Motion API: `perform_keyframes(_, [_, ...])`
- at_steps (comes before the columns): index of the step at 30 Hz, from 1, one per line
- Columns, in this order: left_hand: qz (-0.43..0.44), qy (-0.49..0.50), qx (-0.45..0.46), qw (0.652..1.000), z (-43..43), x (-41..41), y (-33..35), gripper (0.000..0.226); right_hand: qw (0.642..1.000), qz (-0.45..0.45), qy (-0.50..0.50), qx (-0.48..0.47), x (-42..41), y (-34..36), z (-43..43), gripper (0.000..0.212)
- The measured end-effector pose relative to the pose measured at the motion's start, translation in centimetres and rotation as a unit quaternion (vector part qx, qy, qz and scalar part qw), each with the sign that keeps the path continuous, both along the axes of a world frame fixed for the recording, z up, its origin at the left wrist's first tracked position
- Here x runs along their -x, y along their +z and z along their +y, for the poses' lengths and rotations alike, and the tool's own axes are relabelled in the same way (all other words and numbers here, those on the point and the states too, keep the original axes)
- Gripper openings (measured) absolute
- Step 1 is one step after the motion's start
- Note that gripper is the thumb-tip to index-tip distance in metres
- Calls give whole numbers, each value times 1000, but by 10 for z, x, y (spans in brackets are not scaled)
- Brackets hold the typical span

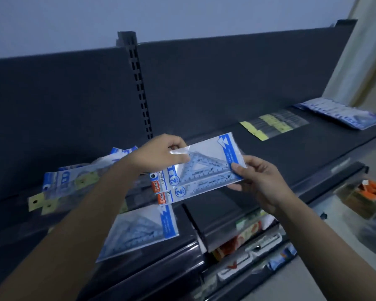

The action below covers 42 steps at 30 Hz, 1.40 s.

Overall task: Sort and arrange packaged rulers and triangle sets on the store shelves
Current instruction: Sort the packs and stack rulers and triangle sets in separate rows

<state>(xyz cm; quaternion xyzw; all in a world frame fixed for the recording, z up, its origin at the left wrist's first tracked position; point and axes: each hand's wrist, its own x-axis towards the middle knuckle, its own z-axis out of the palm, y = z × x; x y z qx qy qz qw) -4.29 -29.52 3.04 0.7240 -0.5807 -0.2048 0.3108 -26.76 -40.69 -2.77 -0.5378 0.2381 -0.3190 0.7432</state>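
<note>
Centre frame: left hand (pixel 156 155) and right hand (pixel 261 181) each pinch one end of stacked clear, blue-trimmed triangle-set packets (pixel 204 172).

Blue-and-clear triangle packs (pixel 199 168), yellow-tagged rulers (pixel 271 124), dark grey shelf (pixel 302 148).

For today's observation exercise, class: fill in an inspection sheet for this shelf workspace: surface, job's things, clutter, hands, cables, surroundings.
Surface: dark top shelf.
Job's things: two triangle-set packets held together above it; another packet lying at the front edge; yellow-tabbed ruler packs and blue packets laid out far right.
Clutter: jumbled pile of packets at left.
Hands: left hand and right hand each pinch one end of the held packets.
Cables: nothing seen.
Surroundings: slotted upright, dark back panel, mixed goods on the shelf below.
</note>
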Motion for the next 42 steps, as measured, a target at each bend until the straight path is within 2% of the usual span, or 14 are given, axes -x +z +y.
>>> perform_keyframes(2, [7, -1, 3, 1000, -20, 26, 0, 17, 1000, -7, -6, -2, 28, -1, -20, 21])
perform_keyframes(6, [86, -43, -52, 994, -73, 85, 4, 33, 999, -10, -34, 3, 99, -1, -71, 23])
perform_keyframes(9, [105, -80, -75, 988, -117, 131, 3, 25, 998, 1, -66, 10, 155, 0, -112, 23])
perform_keyframes(13, [80, -95, -46, 991, -178, 190, 0, 18, 995, 16, -101, 15, 222, 4, -159, 19])
perform_keyframes(16, [75, -102, -35, 991, -222, 225, -3, 18, 992, 17, -121, 14, 261, 7, -190, 25])
perform_keyframes(20, [85, -104, -20, 991, -283, 261, -7, 23, 986, 10, -162, 19, 296, 6, -237, 14])
perform_keyframes(25, [58, -110, -9, 992, -374, 289, -11, 19, 980, 46, -194, 16, 320, -8, -310, 18])
perform_keyframes(28, [76, -108, -10, 991, -433, 297, -18, 18, 977, 56, -204, 26, 332, -7, -367, 21])
perform_keyframes(37, [84, -76, -42, 993, -581, 309, -24, 25, 957, 151, -191, 154, 335, 11, -545, 20])
perform_keyframes(42, [47, -17, -85, 995, -616, 311, -31, 35, 904, 258, -150, 307, 324, -1, -614, 14])
